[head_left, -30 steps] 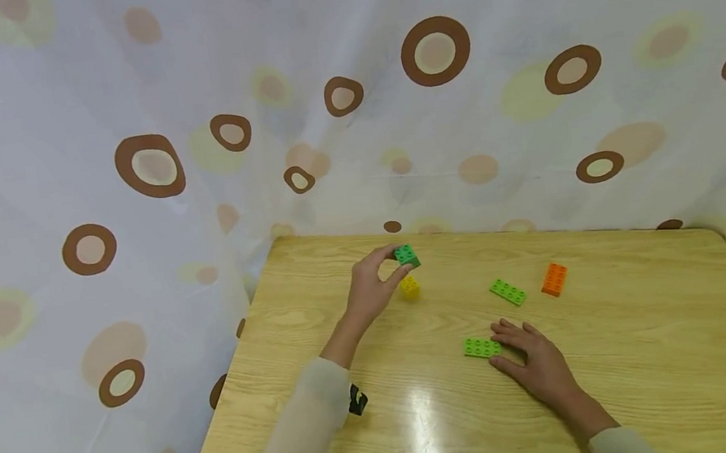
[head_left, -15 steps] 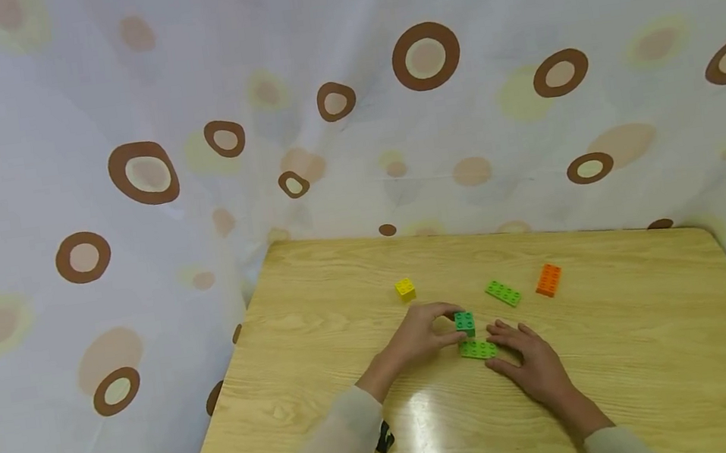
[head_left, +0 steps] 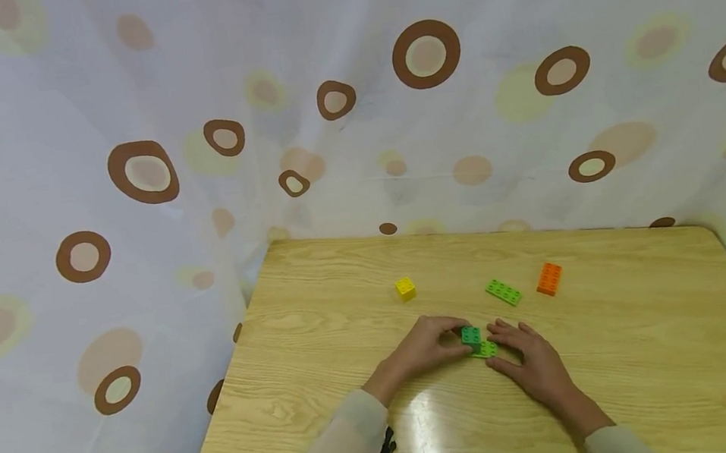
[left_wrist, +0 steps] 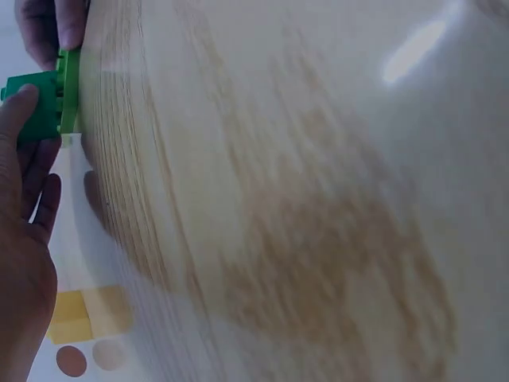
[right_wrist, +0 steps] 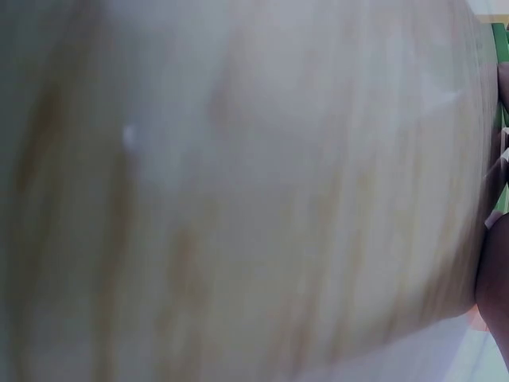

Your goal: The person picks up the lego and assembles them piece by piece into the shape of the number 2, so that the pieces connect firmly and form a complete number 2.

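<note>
Now green block (head_left: 471, 335), pinched in left hand (head_left: 424, 345)

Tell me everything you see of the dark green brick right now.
The dark green brick is a small, blocky toy brick, plastic by its look, with four studs in a square on top. It is held studs up, pinched between the thumb and fingers of the left-hand grip, over the left end of the light green plate. Its underside meets or nearly meets the plate's studs; whether it is fully pressed on, I cannot tell.
</note>
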A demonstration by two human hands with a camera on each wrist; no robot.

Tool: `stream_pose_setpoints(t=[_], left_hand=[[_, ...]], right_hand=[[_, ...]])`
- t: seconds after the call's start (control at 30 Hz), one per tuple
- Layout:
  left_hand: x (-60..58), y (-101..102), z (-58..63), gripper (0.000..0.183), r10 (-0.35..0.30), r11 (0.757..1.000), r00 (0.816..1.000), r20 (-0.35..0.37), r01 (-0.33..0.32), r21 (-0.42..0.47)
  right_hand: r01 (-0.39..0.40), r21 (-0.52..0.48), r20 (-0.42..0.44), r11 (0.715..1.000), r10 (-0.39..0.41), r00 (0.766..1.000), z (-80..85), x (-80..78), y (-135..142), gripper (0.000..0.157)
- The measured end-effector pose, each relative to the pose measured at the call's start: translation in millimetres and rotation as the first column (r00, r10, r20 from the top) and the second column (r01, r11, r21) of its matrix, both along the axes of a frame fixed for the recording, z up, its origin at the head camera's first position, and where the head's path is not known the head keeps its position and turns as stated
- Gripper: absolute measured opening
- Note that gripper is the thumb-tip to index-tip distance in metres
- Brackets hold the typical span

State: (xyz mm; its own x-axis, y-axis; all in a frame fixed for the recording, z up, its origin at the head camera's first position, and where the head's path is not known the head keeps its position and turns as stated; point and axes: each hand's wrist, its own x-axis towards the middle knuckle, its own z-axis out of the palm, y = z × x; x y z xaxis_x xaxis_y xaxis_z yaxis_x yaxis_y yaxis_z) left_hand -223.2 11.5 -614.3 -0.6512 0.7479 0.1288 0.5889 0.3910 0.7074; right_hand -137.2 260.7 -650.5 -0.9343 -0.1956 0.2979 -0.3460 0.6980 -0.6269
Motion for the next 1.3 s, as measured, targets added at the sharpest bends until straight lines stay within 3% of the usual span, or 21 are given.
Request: stream_pose_setpoints(t=[0.4,0.67,1.0,1.1,1.3], left_hand=[[2.9,-1,-2.5,0.045,-0.014,0.999,0.997,-0.073,0.011,-0.049],[7.2,0,-1.8,0.048,-0.014,0.992,0.982,-0.187,-0.010,-0.126],[8.8,0,-0.7,0.051,-0.028,0.984,0.972,-0.232,-0.014,-0.180],[10.0,1,-2.0,0.050,-0.025,0.981,0.961,-0.274,-0.028,-0.190],[13.9,4,1.2,0.049,-0.002,0.960,0.917,-0.398,-0.109,-0.256]], right_hand=[[0.004,-0.007,-0.007,1.000,-0.004,1.000,2.6,0.6,-2,0.047],[0.004,-0.003,0.005,1.000,-0.004,1.000,1.4,0.4,-2,0.047],[0.014,-0.004,0.004,1.000,-0.014,1.000,-1.0,2.0,-3,0.047],[0.010,0.005,-0.001,1.000,-0.010,1.000,-0.8,1.6,-2,0.047],[0.017,-0.012,-0.022,1.000,-0.017,1.000,-1.2,0.1,-3,0.046]])
